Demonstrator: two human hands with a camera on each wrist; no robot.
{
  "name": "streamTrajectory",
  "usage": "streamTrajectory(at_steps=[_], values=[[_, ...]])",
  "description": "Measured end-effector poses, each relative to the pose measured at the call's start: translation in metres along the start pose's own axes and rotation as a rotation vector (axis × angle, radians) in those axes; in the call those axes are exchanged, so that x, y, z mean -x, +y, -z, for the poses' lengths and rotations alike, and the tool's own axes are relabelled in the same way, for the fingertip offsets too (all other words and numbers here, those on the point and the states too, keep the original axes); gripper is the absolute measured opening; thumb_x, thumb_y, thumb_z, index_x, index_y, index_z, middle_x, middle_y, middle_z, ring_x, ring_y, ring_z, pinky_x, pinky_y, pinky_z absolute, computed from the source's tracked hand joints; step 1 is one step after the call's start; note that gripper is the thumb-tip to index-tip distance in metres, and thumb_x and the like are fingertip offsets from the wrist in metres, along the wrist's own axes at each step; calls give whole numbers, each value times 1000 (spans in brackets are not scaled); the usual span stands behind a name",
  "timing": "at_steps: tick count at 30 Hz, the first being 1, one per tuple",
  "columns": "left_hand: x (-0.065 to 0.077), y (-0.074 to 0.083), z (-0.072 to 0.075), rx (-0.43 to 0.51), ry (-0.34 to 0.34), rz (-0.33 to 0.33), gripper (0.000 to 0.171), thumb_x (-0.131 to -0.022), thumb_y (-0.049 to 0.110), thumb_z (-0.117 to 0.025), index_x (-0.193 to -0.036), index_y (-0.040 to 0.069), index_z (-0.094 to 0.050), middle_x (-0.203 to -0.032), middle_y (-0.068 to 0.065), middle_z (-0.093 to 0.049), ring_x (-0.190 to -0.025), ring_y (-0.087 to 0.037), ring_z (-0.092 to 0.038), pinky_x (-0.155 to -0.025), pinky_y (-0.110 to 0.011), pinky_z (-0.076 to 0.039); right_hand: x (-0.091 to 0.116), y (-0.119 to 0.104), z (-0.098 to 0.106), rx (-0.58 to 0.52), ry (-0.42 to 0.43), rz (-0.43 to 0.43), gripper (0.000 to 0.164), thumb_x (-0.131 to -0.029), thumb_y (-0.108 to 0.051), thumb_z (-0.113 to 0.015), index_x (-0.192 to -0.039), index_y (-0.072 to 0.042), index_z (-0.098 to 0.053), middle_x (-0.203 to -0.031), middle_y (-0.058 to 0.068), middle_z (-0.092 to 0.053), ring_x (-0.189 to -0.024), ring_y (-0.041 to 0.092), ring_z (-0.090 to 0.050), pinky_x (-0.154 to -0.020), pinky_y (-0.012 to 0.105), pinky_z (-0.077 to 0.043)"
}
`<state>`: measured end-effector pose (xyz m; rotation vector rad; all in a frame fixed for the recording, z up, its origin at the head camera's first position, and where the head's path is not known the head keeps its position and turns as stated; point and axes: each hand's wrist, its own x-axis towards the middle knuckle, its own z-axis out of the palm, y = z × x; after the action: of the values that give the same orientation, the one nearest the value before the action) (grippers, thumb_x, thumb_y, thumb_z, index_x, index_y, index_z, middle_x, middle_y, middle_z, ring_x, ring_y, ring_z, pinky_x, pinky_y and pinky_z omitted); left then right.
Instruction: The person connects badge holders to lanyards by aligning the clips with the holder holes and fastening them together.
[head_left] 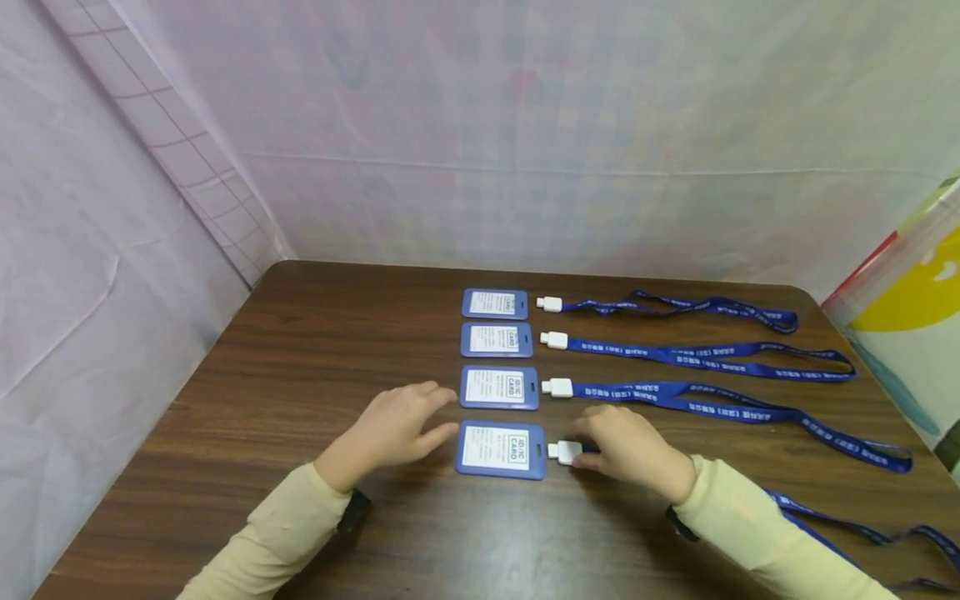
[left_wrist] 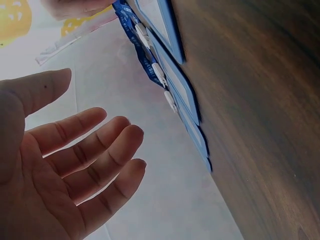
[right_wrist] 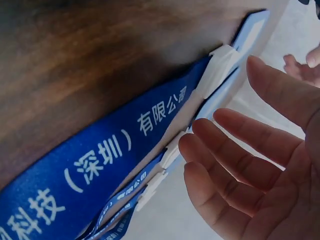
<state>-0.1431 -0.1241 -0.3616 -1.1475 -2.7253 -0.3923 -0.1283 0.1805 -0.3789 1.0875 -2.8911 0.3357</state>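
Observation:
Blue badge holders lie in a column on the table, the nearest one point(head_left: 500, 450) between the two hands. My left hand point(head_left: 393, 429) hovers just left of it, and the left wrist view shows the palm bare, fingers loosely spread. To the right of that holder lies a white plastic clip point(head_left: 567, 452) on a blue lanyard point(right_wrist: 125, 130) with white lettering. Over this clip is my right hand point(head_left: 626, 446), covering part of the strap in the head view. In the right wrist view its relaxed fingers point(right_wrist: 235, 140) stand apart from the clip and grip nothing.
Three more holders lie behind, including a middle one point(head_left: 498, 387), each facing a white clip point(head_left: 557, 387) and a lanyard stretched rightward. The brown wooden table point(head_left: 247, 375) ends at a white cloth backdrop point(head_left: 525, 167). A yellow-patterned surface point(head_left: 915, 292) is at the right.

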Motion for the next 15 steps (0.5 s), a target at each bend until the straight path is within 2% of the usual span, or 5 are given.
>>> streamTrajectory(at_steps=[8, 15], values=[[-4, 2, -1, 10, -3, -59, 35, -83, 27, -65, -107, 2, -61, -89, -7, -62, -72, -15, -59, -57, -26, -50, -4, -3, -4, 13, -20, 18, 33, -67, -24, -78, -94, -8, -69, -77, 2, -62, -67, 16, -58, -57, 30, -50], [-9, 4, -2, -62, -24, -137, 39, -82, 32, -64, -109, 4, -61, -90, -5, -60, -75, -15, -56, -61, -26, -50, -5, -4, -7, 5, -4, 21, 30, -66, -21, -79, -91, -9, -68, -78, 1, -62, -67, 17, -59, -57, 31, -49]])
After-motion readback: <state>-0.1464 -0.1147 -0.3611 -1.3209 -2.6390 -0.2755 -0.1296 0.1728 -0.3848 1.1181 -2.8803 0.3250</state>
